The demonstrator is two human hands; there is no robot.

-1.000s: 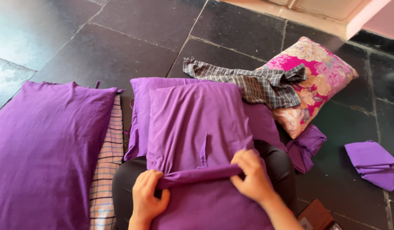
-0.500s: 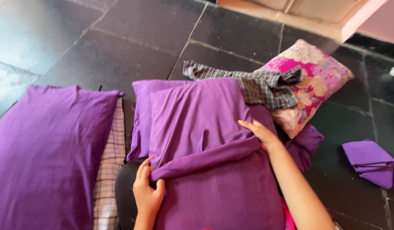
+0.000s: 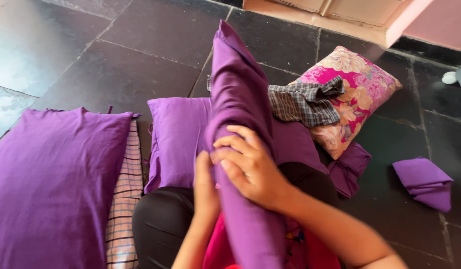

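Note:
I hold a purple-covered pillow [image 3: 238, 94] up on its edge over my lap, its far corner pointing away from me. My right hand [image 3: 250, 167] wraps across its right face with fingers spread over the fabric. My left hand [image 3: 205, 187] presses flat against its left side. Under it, on the floor in front of my knees, lies a second purple pillow [image 3: 175, 139]. My dark trousers [image 3: 163, 224] show below, with a bit of pink cloth at my waist.
A large purple pillow [image 3: 51, 174] lies at left on a checked cloth [image 3: 123, 199]. A floral pink pillow [image 3: 360, 94] with a grey plaid cloth [image 3: 302, 102] on it sits at right. Folded purple cloths [image 3: 422, 182] lie on dark floor tiles. A pink step runs along the top.
The pillow that lay flat on my lap has been lifted and turned upright onto its edge. Both hands moved from the folded cover hem to either side of the pillow.

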